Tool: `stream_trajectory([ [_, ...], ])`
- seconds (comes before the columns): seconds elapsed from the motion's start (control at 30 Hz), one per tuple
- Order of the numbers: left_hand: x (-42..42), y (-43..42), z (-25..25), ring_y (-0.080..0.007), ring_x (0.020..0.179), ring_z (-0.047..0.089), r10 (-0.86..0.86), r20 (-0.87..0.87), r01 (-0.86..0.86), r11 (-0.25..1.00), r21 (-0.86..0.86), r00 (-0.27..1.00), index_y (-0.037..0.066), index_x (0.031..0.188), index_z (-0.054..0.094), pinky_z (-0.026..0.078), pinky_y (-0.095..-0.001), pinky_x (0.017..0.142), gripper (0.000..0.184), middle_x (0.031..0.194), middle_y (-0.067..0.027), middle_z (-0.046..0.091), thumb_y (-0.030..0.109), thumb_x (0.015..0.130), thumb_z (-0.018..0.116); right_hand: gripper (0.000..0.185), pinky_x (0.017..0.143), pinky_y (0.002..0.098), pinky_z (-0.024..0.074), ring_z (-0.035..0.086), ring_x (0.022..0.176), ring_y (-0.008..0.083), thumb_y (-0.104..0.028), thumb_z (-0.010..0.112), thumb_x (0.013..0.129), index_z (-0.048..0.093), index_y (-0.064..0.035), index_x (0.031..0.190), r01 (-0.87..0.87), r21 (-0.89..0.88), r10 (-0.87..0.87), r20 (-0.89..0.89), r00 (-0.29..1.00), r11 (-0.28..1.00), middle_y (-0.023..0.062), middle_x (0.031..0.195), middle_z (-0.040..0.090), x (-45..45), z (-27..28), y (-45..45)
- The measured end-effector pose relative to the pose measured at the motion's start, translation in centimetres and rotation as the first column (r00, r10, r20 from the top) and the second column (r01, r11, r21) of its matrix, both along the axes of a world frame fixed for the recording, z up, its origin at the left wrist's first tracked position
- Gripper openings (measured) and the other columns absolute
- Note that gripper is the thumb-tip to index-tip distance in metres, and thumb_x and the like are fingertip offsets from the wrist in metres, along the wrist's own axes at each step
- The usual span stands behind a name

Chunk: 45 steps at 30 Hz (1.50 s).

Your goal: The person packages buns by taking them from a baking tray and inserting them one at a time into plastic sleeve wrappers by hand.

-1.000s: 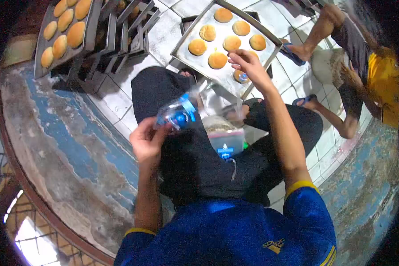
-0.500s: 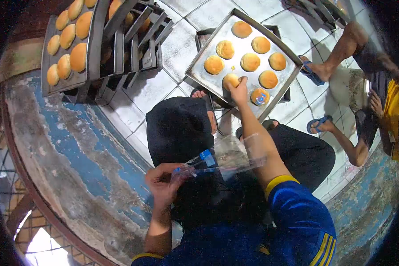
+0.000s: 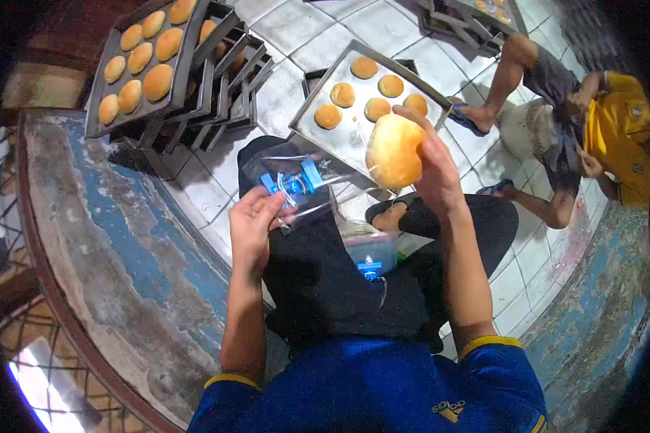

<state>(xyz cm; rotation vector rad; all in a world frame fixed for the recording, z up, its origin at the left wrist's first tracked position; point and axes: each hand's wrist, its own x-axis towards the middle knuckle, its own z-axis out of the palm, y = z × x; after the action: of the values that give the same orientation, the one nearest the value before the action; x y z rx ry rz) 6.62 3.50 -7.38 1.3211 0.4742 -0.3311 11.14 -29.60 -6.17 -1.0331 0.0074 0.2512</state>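
Between the thumb and fingers of my left hand is a clear plastic bag with blue print, held above my lap. My right hand grips a round golden bun, raised in front of the tray and just right of the bag. Bun and bag look close, but I cannot tell whether they touch. Several more buns lie on the metal tray beyond my knees; the raised bun hides part of it. A pile of clear bags with blue print sits between my legs.
Stacked metal trays stand at the left, with several buns on the top one. More trays are at the far right. Another person in a yellow shirt sits at the right, feet near my tray. A worn blue ledge curves along the left.
My right hand has lifted the bun off the tray and brought it toward the bag. My left hand has raised the bag slightly. The view has shifted.
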Motion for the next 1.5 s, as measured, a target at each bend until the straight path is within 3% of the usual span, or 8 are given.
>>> stream_trajectory([
  [0.17,-2.5,-0.9,1.8,-0.0205,0.085,0.079,-0.003,0.038,0.010,0.984,-0.175,0.999,0.000,0.112,0.067,0.066,-0.0316,0.075,0.016,0.099,-0.0115,0.078,0.009,0.101,0.075,0.093,0.119,0.0383,0.0423,0.053,0.142,0.0242,-0.016,0.083,0.094,0.029,-0.0024,0.168,-0.126,-0.350,0.199,0.183,0.963,0.928,0.0175,0.155,0.052,-4.7,6.0,2.5],
  [0.33,-4.8,1.3,5.4,-0.0251,0.117,0.072,-0.492,0.101,0.490,0.781,-0.387,0.865,0.002,0.161,0.038,0.061,-0.0370,0.099,0.081,0.135,-0.0202,0.069,0.008,0.093,0.081,0.084,0.110,0.0391,0.0504,0.066,0.123,0.0221,-0.020,0.087,0.092,0.037,-0.0015,0.157,-0.297,-0.542,0.383,0.050,0.922,0.786,0.0173,0.128,0.070,-7.5,11.3,1.3],
  [0.73,-6.7,-1.5,7.7,-0.0139,0.120,0.065,-0.846,0.266,0.886,0.433,-0.166,0.463,-0.002,0.144,0.060,0.050,-0.0336,0.109,0.063,0.135,-0.0064,0.071,0.011,0.089,0.088,0.068,0.094,0.0450,0.0564,0.072,0.108,0.0390,-0.037,0.090,0.084,0.067,-0.0004,0.137,-0.259,-0.892,0.784,0.151,0.602,0.371,0.0203,0.118,0.072,-12.0,16.3,3.5],
  [0.97,-7.6,-3.9,7.2,-0.0194,0.129,0.061,-0.746,0.357,0.827,0.493,-0.269,0.561,0.001,0.160,0.039,0.049,-0.0369,0.112,0.090,0.147,-0.0130,0.060,0.011,0.087,0.090,0.026,0.085,0.0445,0.0598,0.077,0.095,0.0338,-0.027,0.080,0.092,0.080,-0.0072,0.110,-0.249,-0.931,0.835,0.093,0.542,0.265,0.0152,0.104,0.078,-10.7,16.2,3.0],
  [1.03,-8.6,-4.0,5.3,-0.0205,0.136,0.057,-0.533,0.094,0.525,0.846,0.095,0.841,0.012,0.169,0.026,0.048,-0.0422,0.113,0.107,0.156,-0.0159,0.054,0.006,0.083,0.090,0.023,0.077,0.0455,0.0596,0.076,0.089,0.0314,-0.027,0.078,0.091,0.081,-0.0076,0.103,0.166,-0.985,0.730,0.075,0.680,-0.053,0.0129,0.096,0.076,-11.3,17.6,3.7],
  [1.07,-8.9,-4.2,4.5,-0.0292,0.139,0.058,-0.442,0.106,0.454,0.876,-0.165,0.891,0.018,0.171,0.022,0.048,-0.0492,0.114,0.091,0.158,-0.0203,0.053,0.025,0.099,0.077,0.022,0.069,0.0457,0.0589,0.076,0.085,0.0284,-0.023,0.072,0.093,0.078,-0.0091,0.108,0.274,-0.956,0.761,0.097,0.641,-0.109,0.0090,0.090,0.073,-11.5,16.8,4.0],
  [1.17,-8.5,-5.9,4.7,-0.0369,0.131,0.063,-0.319,-0.065,0.149,0.600,-0.786,0.945,0.010,0.167,0.028,0.053,-0.0569,0.110,0.079,0.160,-0.0181,0.048,0.054,0.107,0.058,0.024,0.067,0.0427,0.0597,0.076,0.085,0.0265,-0.020,0.067,0.093,0.073,-0.0106,0.114,0.504,-0.861,0.794,0.261,0.549,-0.065,0.0064,0.092,0.071,-13.1,13.2,6.7],
  [1.5,-6.6,-7.9,7.9,-0.0482,0.133,0.060,0.101,0.132,0.033,0.663,-0.748,0.986,0.018,0.159,0.043,0.050,-0.0767,0.105,0.063,0.148,-0.0275,0.057,0.056,0.109,0.047,0.028,0.071,0.0417,0.0622,0.076,0.083,0.0330,-0.019,0.080,0.092,0.065,-0.0086,0.114,0.143,-0.929,0.622,0.336,0.707,0.340,0.0115,0.097,0.076,-15.8,12.4,9.9],
])
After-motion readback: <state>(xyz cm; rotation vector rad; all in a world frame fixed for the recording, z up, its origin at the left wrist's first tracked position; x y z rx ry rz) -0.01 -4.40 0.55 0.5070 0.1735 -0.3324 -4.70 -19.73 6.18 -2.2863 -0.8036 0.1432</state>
